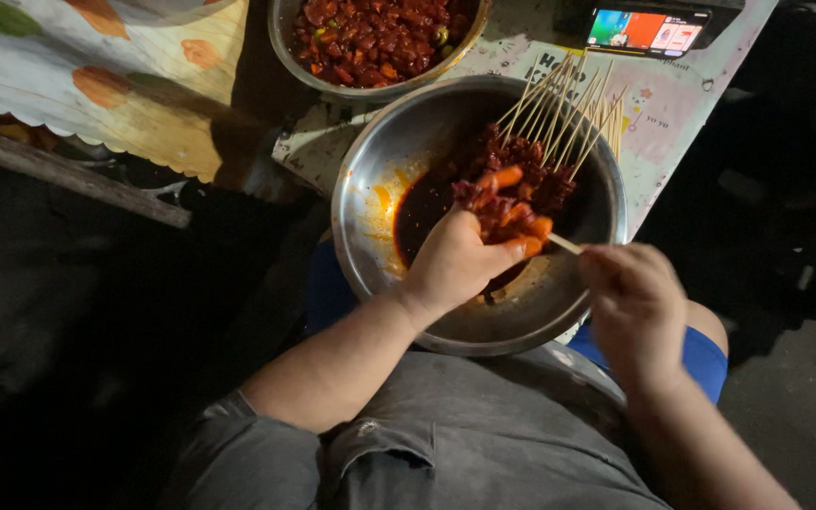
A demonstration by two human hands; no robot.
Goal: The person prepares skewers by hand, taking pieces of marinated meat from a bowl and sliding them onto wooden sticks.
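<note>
The left hand (460,264) is inside the steel bowl (380,179), fingers closed around a lump of red marinated meat (502,203). The right hand (630,293) is at the bowl's right rim, fingers pressed together on the end of a skewer (564,244), whose tip goes into the meat in the left hand. More meat lies in dark sauce (419,212) in the bowl, and a bundle of skewers (569,113) leans on the far rim. Behind it stands a second bowl (280,28) with meat. A phone (649,28) lies on the table (672,104).
</note>
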